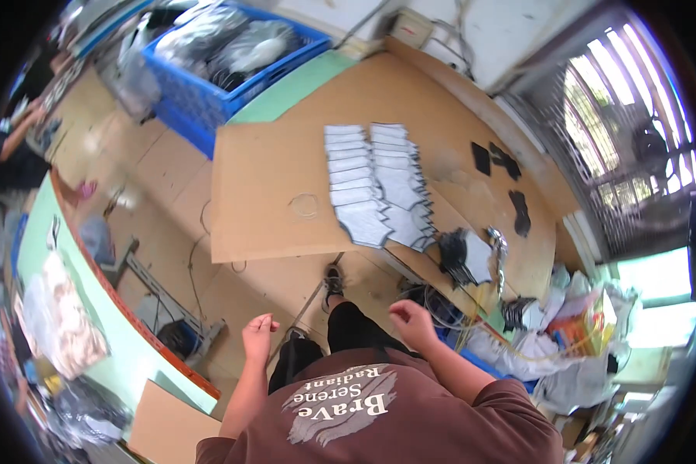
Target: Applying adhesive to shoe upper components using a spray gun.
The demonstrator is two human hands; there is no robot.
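My left hand (258, 336) hangs in the air over the floor by my thigh, its fingers curled together with nothing visible in them. On the other side, my right hand (413, 324) is loosely closed in front of my body and appears to hold nothing. Neither touches the cardboard-covered table (267, 189) ahead. Light grey fabric pieces with dark edges (359, 224) overlap there in two long rows. To their right sits a bunched stack of black and grey pieces (465, 257), beside a shiny metal tool (498, 259) whose kind I cannot make out.
Black pieces (520, 213) lie on the table's right side. A blue crate (267, 85) of plastic-bagged goods stands at the far left. Left, a green curved table (46, 224) bears pale cloth (62, 317). Plastic bags (522, 348) crowd the right. Another person's arm (23, 127) shows far left.
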